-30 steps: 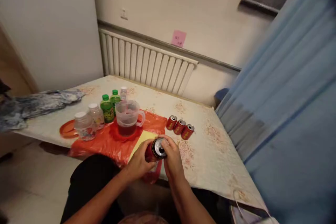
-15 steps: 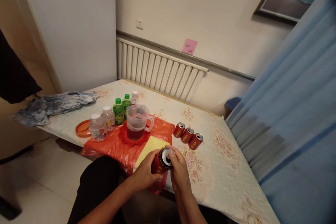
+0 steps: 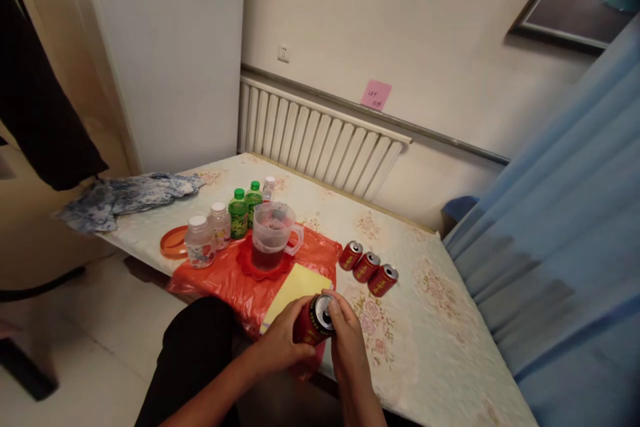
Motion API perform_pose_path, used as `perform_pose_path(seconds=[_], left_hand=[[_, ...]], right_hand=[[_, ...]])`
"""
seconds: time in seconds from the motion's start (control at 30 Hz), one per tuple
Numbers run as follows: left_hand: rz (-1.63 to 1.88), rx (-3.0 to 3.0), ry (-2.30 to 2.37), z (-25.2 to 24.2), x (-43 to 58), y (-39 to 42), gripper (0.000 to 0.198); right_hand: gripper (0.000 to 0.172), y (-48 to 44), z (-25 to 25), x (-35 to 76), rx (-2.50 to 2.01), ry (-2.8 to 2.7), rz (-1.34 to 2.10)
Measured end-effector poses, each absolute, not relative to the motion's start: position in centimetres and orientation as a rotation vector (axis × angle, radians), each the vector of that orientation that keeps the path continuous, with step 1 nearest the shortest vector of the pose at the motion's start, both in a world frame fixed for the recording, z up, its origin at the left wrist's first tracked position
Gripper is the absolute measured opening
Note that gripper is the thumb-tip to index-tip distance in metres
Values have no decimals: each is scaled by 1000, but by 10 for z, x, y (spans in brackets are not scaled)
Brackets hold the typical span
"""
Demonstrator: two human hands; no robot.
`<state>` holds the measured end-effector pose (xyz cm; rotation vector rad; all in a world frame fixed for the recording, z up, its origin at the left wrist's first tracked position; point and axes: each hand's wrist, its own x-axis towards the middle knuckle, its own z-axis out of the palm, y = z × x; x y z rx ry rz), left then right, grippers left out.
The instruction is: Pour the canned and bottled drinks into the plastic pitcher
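Note:
My left hand (image 3: 281, 341) is wrapped round the body of a red drink can (image 3: 313, 321), held tilted over the table's near edge. My right hand (image 3: 346, 340) grips the can's silver top from the right, fingers curled at the rim. Behind the can lies a yellow sheet (image 3: 296, 283) on an orange plastic bag (image 3: 227, 277). A clear jug (image 3: 273, 235) with dark red liquid stands on a red coaster. Three more red cans (image 3: 369, 267) lie in a row on the floral tablecloth (image 3: 425, 320).
Two green bottles (image 3: 240, 212), clear jars (image 3: 201, 241) and an orange lid (image 3: 173, 243) stand left of the jug. A blue patterned cloth (image 3: 125, 195) lies at the table's far left. A radiator (image 3: 320, 140) lines the wall. Blue curtain (image 3: 565, 247) hangs on the right.
The view has swung left and up, so everything sits further right and lower in the picture. Both hands stay clasped on the can.

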<state>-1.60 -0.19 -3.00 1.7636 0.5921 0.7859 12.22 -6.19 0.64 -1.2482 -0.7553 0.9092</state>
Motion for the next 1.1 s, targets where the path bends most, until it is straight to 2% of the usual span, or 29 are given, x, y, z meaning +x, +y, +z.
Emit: perform_pose_path(seconds=[0.8, 1.1], left_hand=[[740, 1726, 645, -39, -23, -1, 79], [790, 1592, 628, -53, -35, 12, 79]], right_hand=[[45, -58, -13, 120, -1279, -747, 935], [52, -51, -18, 119, -1244, -716, 994]])
